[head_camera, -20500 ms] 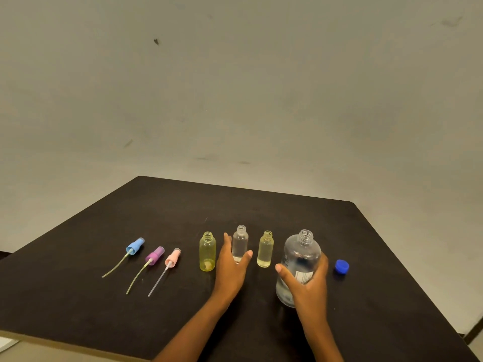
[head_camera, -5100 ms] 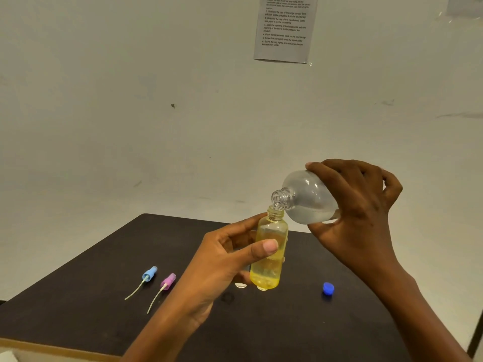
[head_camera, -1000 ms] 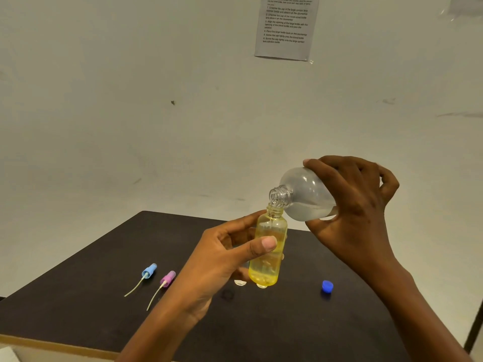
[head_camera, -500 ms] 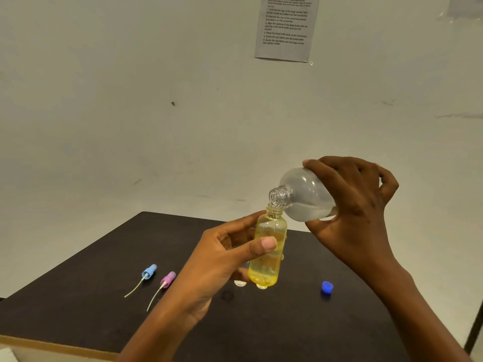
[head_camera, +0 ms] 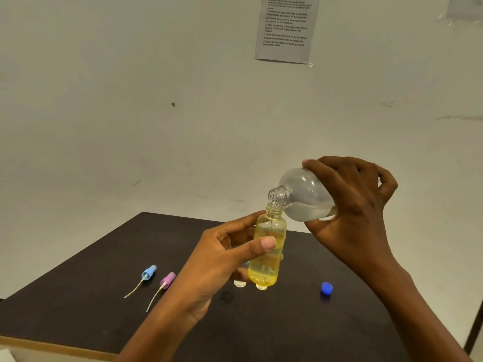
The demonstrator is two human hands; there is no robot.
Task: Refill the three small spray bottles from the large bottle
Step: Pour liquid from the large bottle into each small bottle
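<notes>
Two bare hands are raised above a dark, matte table top [head_camera: 104,317], each closed around a bottle. Left hand [head_camera: 222,259] grasps a small yellow translucent plastic bottle [head_camera: 266,252] upright, thumb across its front and fingers wrapped behind; yellow liquid fills most of it. Right hand [head_camera: 350,205] clasps a large clear rounded plastic bottle [head_camera: 303,197] by its base end, fingers curled over the top and thumb beneath, and holds it tipped so the threaded open neck points toward 8 o'clock. That neck sits directly over the small bottle's open mouth, touching or just above it; I cannot tell which. Clear liquid pools along the large bottle's lower side.

On the table, at 9 o'clock from the yellow bottle, lie a blue spray cap with a pale dip tube [head_camera: 149,273] and, just beside it, a purple spray cap with a pale dip tube [head_camera: 167,279], tubes trailing toward 7 o'clock. At 4 o'clock from the yellow bottle sits a small blue screw cap [head_camera: 326,288]. Behind the held bottle's base, two round clear bottle bottoms [head_camera: 240,284] peek out on the table, mostly hidden by the left hand. At 12 o'clock, a printed white paper sheet [head_camera: 286,30] hangs on the pale wall.
</notes>
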